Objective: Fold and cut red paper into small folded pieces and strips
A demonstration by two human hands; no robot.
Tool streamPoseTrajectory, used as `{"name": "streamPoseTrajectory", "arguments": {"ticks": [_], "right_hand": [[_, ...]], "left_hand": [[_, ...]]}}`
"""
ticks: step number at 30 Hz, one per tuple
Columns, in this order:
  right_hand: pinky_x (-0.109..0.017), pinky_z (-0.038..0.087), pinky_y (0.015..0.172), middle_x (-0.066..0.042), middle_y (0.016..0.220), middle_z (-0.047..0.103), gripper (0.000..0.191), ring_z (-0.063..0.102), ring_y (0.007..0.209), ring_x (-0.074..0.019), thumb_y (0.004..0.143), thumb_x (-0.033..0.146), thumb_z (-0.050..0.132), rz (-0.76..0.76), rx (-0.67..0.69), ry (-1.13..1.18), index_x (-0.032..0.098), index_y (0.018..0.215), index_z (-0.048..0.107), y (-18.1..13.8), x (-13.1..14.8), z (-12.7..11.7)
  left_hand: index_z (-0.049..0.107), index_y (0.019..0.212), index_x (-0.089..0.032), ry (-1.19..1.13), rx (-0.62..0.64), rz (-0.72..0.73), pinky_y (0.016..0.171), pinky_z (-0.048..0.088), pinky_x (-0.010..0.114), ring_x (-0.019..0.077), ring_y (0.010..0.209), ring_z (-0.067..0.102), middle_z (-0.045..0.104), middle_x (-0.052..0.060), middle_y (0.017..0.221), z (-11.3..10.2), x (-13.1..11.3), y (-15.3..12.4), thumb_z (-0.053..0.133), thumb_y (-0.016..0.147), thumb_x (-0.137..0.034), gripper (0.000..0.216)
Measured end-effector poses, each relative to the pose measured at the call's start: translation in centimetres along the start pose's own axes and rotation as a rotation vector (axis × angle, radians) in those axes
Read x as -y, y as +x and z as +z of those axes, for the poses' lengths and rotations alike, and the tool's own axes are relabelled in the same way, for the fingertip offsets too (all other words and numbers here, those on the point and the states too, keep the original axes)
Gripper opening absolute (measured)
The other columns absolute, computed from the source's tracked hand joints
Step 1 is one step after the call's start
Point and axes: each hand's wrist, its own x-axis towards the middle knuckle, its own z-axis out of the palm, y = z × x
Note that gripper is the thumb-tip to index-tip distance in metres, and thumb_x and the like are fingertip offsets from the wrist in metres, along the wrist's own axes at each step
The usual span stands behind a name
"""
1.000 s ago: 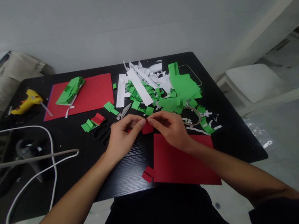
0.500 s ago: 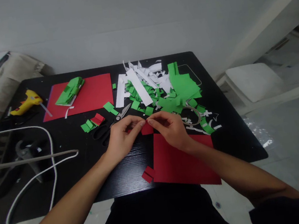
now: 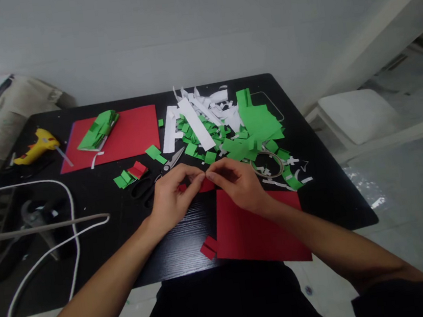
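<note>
Under left fingers [image 3: 196, 180] and right fingers [image 3: 216, 177], a red paper piece [image 3: 206, 186]; both pairs seemingly clamped on its upper edge.

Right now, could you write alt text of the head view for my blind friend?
A person's left hand and right hand pinch a small red paper piece over a black table. A red sheet lies under the right wrist; green and white scraps are heaped beyond, with scissors by the left hand and a yellow glue gun at far left.
</note>
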Motion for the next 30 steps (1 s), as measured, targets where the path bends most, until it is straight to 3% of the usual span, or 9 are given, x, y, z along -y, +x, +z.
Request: {"name": "streamPoseTrajectory", "arguments": {"ticks": [6,13,24,30], "right_hand": [[-0.035,0.064,0.085,-0.002,0.091,0.08,0.014,0.075,0.086,-0.0181,0.086,0.037,0.083,0.058,0.009,0.064,0.025,0.09,0.079,0.32,0.56,-0.3],[-0.037,0.065,0.082,-0.002,0.086,0.081,0.023,0.076,0.082,-0.0196,0.082,0.047,0.086,0.074,-0.025,0.028,0.025,0.084,0.08,0.35,0.54,-0.35],[-0.034,0.063,0.079,-0.002,0.086,0.079,0.016,0.074,0.082,-0.0184,0.087,0.04,0.081,0.066,-0.057,-0.004,0.024,0.088,0.078,0.36,0.46,-0.41],[-0.036,0.062,0.085,-0.002,0.092,0.079,0.014,0.073,0.088,-0.0192,0.09,0.038,0.079,0.013,-0.075,-0.006,0.024,0.09,0.076,0.17,0.49,-0.36]], "left_hand": [[0.074,0.097,-0.019,0.024,-0.005,0.041,0.072,0.057,0.025,0.0131,0.075,0.069,0.076,0.002,0.086,-0.23,-0.14,0.06,0.068,0.098,-0.018,0.006],[0.074,0.096,-0.02,0.058,-0.006,0.013,0.075,0.058,0.028,0.0154,0.078,0.071,0.078,0.003,0.089,-0.21,-0.27,-0.17,0.066,0.099,-0.021,0.009],[0.074,0.1,-0.019,0.06,-0.018,-0.017,0.076,0.057,0.029,0.015,0.079,0.07,0.078,0.003,0.091,-0.21,0.13,-0.03,0.064,0.1,-0.022,0.011],[0.071,0.097,-0.02,0.036,-0.021,-0.044,0.073,0.057,0.029,0.0147,0.076,0.069,0.074,0.002,0.086,-0.33,-0.09,-0.07,0.064,0.1,-0.023,0.008]]}}
